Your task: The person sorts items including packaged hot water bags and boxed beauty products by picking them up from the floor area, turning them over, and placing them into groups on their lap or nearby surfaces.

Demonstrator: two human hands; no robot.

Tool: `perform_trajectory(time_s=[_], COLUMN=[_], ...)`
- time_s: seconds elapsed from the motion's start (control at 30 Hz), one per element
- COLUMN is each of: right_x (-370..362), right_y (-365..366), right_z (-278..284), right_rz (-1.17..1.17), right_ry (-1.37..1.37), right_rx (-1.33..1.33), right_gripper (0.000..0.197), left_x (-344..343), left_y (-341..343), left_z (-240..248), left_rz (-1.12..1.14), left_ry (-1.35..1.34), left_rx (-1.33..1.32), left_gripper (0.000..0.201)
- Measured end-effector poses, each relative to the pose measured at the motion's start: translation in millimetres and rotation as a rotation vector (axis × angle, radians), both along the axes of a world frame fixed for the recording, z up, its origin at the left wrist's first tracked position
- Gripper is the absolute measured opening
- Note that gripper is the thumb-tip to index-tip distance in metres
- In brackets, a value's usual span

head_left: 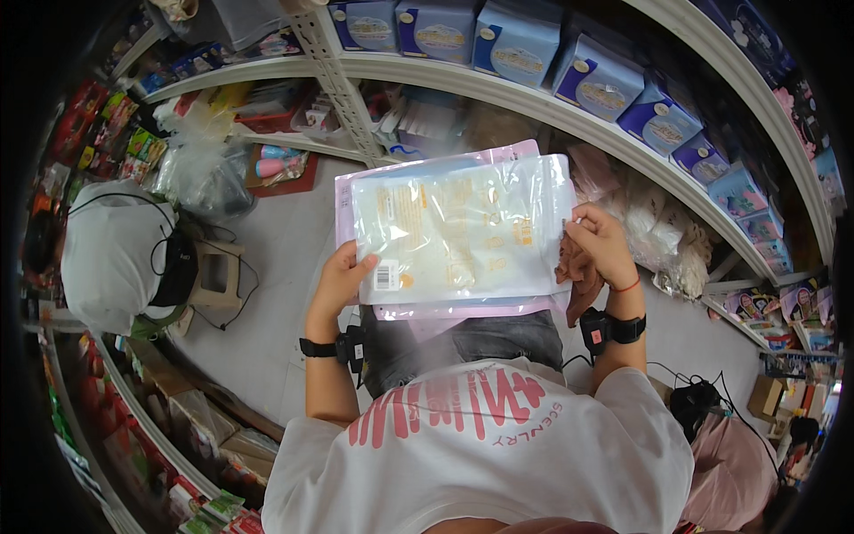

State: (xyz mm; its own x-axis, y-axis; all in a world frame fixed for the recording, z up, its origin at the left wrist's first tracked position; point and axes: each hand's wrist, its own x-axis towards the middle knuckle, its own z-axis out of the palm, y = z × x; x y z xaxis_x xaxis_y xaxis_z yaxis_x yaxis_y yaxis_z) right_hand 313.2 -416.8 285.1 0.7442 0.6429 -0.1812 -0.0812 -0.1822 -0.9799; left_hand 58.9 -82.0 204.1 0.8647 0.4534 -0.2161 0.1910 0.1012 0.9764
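A flat, clear-fronted plastic package [463, 231] with orange print and a barcode label lies over my lap. Beneath it, a pink-edged plastic package [343, 200] sticks out at the top, left and bottom. My left hand [342, 278] grips the left edge of both, thumb on top near the barcode. At the right edge, the fingers of my right hand [601, 238] pinch the upper package near its corner. Brown thin fabric [583, 283] hangs bunched under that hand, beside the package; whether the palm holds it too is hidden.
Shelves with blue packs [516, 49] curve along the far and right sides. Left stand a beige plastic stool [218, 276] and a large white bag [116, 258] with black cords. A red box [283, 173] sits on the floor. A pink bag [725, 463] is at lower right.
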Motion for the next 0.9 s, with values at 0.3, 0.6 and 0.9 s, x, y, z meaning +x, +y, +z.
perform_trajectory(time_s=[0.3, 0.6, 0.9], right_x=[17, 37, 65], right_y=[18, 15, -35], right_z=[23, -51, -56], right_rz=[-0.320, 0.015, -0.073], right_ry=[-0.712, -1.027, -0.928], right_rx=[0.070, -0.128, -0.362], right_gripper=[0.010, 0.012, 0.035], left_x=[22, -36, -4], left_y=[20, 15, 41], left_z=[40, 22, -18], left_rz=[0.389, 0.046, 0.346], left_ry=[-0.377, -0.283, 0.228], left_rx=[0.138, -0.282, 0.541], left_gripper=[0.029, 0.056, 0.081])
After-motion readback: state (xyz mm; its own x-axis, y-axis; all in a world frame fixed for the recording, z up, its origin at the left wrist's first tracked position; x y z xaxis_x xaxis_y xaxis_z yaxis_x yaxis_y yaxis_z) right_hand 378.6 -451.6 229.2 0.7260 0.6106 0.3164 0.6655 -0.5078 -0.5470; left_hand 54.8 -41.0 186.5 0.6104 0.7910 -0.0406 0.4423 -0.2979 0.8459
